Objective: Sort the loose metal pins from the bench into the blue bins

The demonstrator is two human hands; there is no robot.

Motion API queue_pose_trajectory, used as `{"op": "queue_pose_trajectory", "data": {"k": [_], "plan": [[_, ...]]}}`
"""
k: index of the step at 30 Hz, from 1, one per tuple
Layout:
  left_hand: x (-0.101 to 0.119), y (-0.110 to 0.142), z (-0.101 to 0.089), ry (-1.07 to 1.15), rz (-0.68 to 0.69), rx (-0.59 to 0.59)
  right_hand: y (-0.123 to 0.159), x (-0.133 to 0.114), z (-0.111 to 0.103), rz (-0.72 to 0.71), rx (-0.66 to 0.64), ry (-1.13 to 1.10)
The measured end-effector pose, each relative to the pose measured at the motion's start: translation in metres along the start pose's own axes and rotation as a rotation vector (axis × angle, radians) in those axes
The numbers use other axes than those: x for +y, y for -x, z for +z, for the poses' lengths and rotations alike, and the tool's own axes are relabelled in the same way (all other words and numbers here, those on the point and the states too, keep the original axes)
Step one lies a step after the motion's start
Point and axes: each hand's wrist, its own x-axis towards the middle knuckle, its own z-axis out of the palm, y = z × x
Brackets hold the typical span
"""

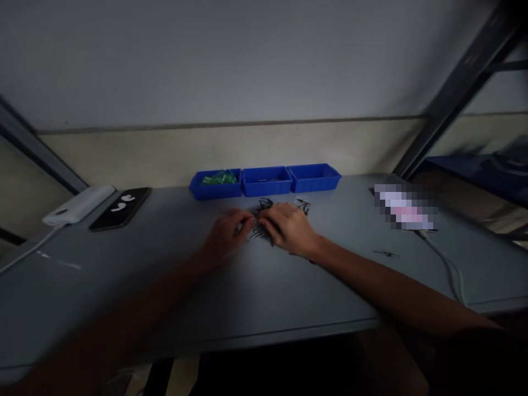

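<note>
A loose pile of thin dark metal pieces, resembling screws or pins, lies on the grey table in front of the blue bins. At its left edge is my left hand, somewhat blurred, with thumb and fingers curled together; whatever is between them is too small to make out. My right hand rests over the pile's right side, fingers bent inward and closed, their tips partly hidden among the pieces. More thin metal pieces stick out behind the right hand.
Three blue bins stand in a row at the back: the left bin holds green plastic, the middle bin a few small pieces. A phone with white earbuds and a power bank lie left. A cabled device and stray pieces lie right.
</note>
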Motion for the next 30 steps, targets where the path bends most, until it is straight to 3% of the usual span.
{"op": "queue_pose_trajectory", "data": {"k": [8,16,18,23,26,28,30], "plan": [[-0.008,0.002,0.004,-0.060,0.057,0.034,-0.002,-0.002,-0.003,0.064,0.015,0.056],[-0.004,0.001,0.001,-0.104,0.116,-0.017,-0.002,0.002,-0.005,-0.019,0.002,0.025],[-0.008,-0.001,-0.001,-0.113,0.091,-0.028,-0.005,0.006,-0.009,0.002,0.070,0.037],[-0.032,-0.005,-0.008,-0.139,0.011,-0.015,-0.019,0.019,-0.029,0.178,0.412,0.010],[-0.043,-0.006,-0.015,-0.149,0.065,-0.141,-0.033,0.031,-0.039,0.262,0.551,0.036],[-0.048,-0.006,-0.018,-0.147,0.106,-0.229,-0.046,0.044,-0.041,0.322,0.576,0.094],[-0.051,-0.005,-0.020,-0.145,0.120,-0.303,-0.060,0.060,-0.038,0.405,0.496,0.199]]}}
